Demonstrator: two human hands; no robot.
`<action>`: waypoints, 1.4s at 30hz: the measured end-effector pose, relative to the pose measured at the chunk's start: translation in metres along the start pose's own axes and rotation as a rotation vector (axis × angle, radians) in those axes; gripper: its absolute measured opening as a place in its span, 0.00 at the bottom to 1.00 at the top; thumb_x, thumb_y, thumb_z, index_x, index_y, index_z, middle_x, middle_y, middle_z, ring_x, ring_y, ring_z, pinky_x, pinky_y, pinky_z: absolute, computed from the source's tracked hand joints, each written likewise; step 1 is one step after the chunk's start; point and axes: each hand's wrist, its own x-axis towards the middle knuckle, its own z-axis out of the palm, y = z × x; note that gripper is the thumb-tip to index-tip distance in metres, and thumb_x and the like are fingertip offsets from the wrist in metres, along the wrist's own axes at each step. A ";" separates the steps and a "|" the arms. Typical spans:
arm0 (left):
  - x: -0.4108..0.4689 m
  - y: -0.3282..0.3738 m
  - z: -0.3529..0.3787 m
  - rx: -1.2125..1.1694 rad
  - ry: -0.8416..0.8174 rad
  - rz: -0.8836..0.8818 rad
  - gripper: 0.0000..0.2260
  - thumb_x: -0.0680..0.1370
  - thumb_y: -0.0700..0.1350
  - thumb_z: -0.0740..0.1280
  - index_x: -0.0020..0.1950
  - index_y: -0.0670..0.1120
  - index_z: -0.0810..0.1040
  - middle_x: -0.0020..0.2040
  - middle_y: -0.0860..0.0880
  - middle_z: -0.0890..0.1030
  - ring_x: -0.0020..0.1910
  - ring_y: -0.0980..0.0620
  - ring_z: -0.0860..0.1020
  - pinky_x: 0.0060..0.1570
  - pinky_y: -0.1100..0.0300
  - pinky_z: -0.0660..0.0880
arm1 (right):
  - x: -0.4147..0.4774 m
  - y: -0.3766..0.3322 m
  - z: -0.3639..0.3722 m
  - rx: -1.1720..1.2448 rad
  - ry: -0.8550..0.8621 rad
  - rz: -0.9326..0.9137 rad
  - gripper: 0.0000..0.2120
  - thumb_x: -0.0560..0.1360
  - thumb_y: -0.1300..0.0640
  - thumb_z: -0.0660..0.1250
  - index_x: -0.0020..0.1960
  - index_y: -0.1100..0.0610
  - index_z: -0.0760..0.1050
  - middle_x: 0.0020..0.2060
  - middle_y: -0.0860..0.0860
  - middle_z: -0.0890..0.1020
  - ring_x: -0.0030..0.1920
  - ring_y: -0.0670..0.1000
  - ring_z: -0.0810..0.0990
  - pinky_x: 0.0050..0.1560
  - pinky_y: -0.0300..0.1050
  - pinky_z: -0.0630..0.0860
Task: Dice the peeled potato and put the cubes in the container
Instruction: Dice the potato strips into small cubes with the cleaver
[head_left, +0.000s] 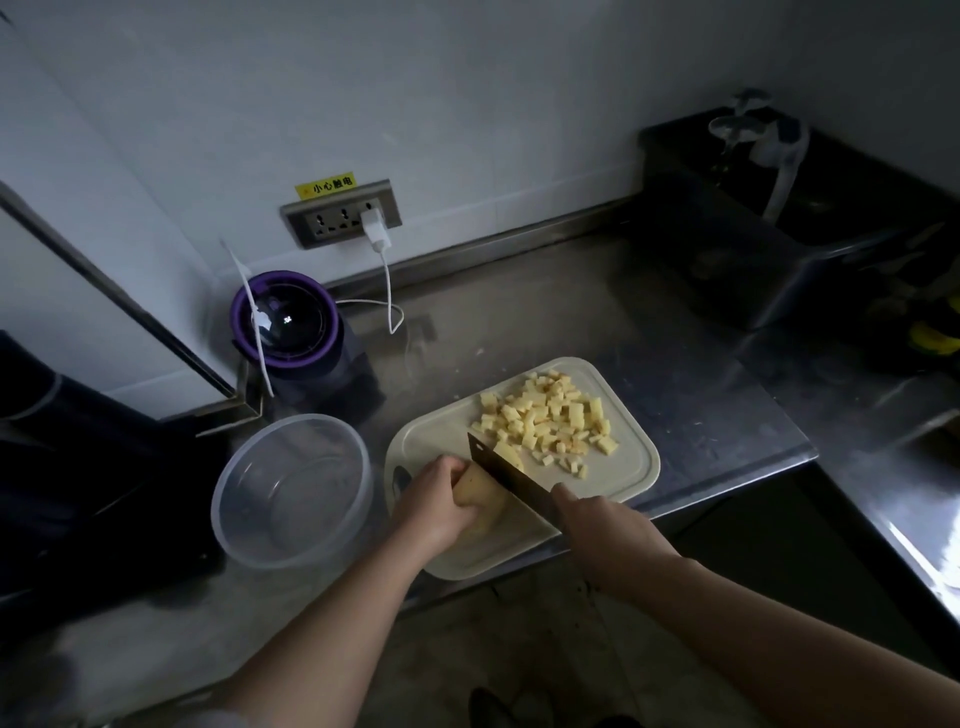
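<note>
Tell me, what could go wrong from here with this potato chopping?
1. The left hand grips the potato piece right beside the cleaver that the right hand holds; a slip could nick a finger.
2. The cutting board lies close to the counter's front edge, so hard chops might shift it.
3. The potato cubes are piled at the board's far side, away from the clear container; some could spill in transfer.

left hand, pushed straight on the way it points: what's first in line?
Likely the knife, its blade set across the potato piece that the left hand holds. The cube pile lies beyond it. Depth is unclear from one view.
</note>
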 end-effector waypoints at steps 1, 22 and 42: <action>-0.001 -0.001 0.000 -0.006 -0.002 0.004 0.23 0.74 0.48 0.72 0.66 0.52 0.69 0.64 0.51 0.74 0.63 0.52 0.73 0.60 0.51 0.74 | 0.000 0.000 0.001 0.007 0.007 0.005 0.22 0.80 0.59 0.61 0.71 0.48 0.60 0.45 0.49 0.78 0.44 0.47 0.80 0.44 0.43 0.81; -0.019 0.012 0.004 0.313 0.223 0.106 0.14 0.77 0.49 0.67 0.62 0.48 0.74 0.62 0.50 0.73 0.62 0.50 0.72 0.67 0.50 0.67 | -0.018 -0.017 -0.009 -0.051 0.106 -0.094 0.25 0.80 0.58 0.60 0.74 0.49 0.57 0.43 0.49 0.77 0.39 0.46 0.78 0.37 0.39 0.75; -0.015 0.011 0.006 0.365 0.198 0.076 0.14 0.77 0.49 0.67 0.61 0.47 0.73 0.63 0.50 0.73 0.65 0.45 0.70 0.66 0.50 0.68 | -0.005 -0.020 -0.004 -0.119 0.023 -0.151 0.24 0.81 0.59 0.60 0.74 0.55 0.57 0.43 0.53 0.78 0.39 0.50 0.80 0.40 0.43 0.78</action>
